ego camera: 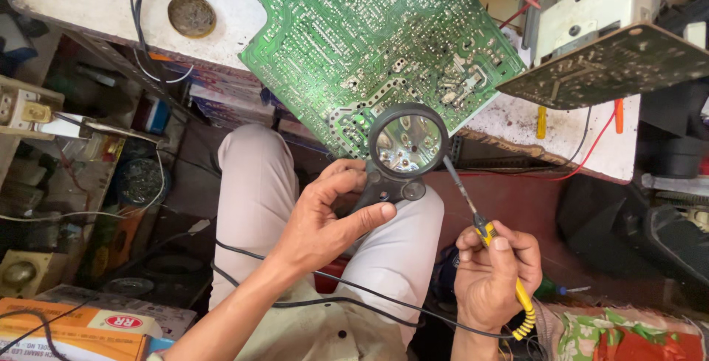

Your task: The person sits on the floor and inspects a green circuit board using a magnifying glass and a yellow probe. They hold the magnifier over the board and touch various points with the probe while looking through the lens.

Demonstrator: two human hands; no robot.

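My left hand is closed around the black handle of a round magnifying glass, held over the near edge of the big green circuit board. My right hand grips a yellow soldering iron, its thin tip beside the glass. On the far left of the white table sits a small round tin with grey stuff inside.

One package noted: a flat cardboard box, orange on top with a white band along its near face, lying at about 8 o'clock in the bottom corner of the view. A small oval label, red with a white border, sits on the white band. A black cable crosses the box. A blue edge shows at its 4 o'clock corner. No screens or signs seen.
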